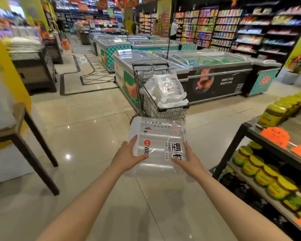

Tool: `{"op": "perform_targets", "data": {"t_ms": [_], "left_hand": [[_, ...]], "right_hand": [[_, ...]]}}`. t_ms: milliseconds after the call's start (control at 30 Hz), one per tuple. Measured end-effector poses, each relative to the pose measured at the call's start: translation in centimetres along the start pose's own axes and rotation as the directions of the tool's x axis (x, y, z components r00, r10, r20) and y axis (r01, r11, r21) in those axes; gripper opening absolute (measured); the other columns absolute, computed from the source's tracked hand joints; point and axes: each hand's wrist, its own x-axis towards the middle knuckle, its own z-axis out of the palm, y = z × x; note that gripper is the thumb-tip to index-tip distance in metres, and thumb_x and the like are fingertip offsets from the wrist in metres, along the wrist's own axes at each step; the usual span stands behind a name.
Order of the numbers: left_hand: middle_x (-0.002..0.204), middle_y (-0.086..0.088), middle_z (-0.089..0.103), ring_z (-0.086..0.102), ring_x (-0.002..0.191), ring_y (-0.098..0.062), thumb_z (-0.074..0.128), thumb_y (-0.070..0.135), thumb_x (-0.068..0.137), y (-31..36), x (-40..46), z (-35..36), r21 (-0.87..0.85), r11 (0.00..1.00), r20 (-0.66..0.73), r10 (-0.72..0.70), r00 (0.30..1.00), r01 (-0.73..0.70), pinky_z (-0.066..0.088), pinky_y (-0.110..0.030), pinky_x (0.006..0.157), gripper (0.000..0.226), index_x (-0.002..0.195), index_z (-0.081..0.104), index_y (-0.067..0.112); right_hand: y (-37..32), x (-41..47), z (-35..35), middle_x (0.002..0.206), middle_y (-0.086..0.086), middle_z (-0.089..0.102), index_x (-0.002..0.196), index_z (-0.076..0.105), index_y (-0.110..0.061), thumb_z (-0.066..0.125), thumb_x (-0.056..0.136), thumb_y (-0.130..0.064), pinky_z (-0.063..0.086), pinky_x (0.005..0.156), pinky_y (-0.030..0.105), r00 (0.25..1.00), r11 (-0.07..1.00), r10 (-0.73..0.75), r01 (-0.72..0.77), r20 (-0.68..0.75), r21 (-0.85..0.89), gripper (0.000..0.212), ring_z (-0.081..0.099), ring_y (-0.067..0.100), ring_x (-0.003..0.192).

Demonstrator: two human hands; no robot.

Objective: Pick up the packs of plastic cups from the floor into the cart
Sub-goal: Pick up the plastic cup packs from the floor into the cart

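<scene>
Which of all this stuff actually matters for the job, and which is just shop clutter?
Part of the job:
- pack of plastic cups, held between left hand and right hand
- cart, with packs already inside

Just around:
- chest freezers
- jars on the shelf rack
- wooden table

Clear pack (156,145) with black writing and a red dot. Black wire cart (161,108) at twelve o'clock. Yellow-lidded jars (261,173) at three o'clock. Shiny beige floor (87,136).
</scene>
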Motion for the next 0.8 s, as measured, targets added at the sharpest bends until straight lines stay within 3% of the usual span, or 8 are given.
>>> {"op": "perform_targets", "data": {"t_ms": [367, 800], "left_hand": [[0.135, -0.009, 0.041, 0.044, 0.125, -0.026, 0.065, 0.068, 0.07, -5.7, 19.1, -2.7, -0.038, 0.997, -0.015, -0.067, 0.998, 0.067, 0.041, -0.034, 0.096, 0.102, 0.151, 0.01, 0.037], [0.135, -0.005, 0.039, 0.045, 0.122, -0.023, 0.065, 0.07, 0.069, -7.7, 46.7, -6.6, -0.039, 0.991, -0.049, -0.131, 0.99, 0.129, 0.042, -0.036, 0.097, 0.101, 0.15, 0.011, 0.039]], "right_hand": [[-2.8, 21.4, 4.5, 0.155, -0.005, 0.028, 0.152, 0.015, -0.027, 0.074, 0.076, -0.046, 0.029, 0.109, 0.035, 0.998, 1.0, -0.017, 0.018, 0.066, -0.01, 0.098, 0.03, 0.02, 0.141], [-6.6, 49.9, 5.1, 0.154, -0.001, 0.031, 0.152, 0.015, -0.026, 0.075, 0.076, -0.044, 0.033, 0.105, 0.035, 0.994, 0.999, -0.052, 0.053, 0.097, -0.003, 0.098, 0.034, 0.022, 0.138]]}}
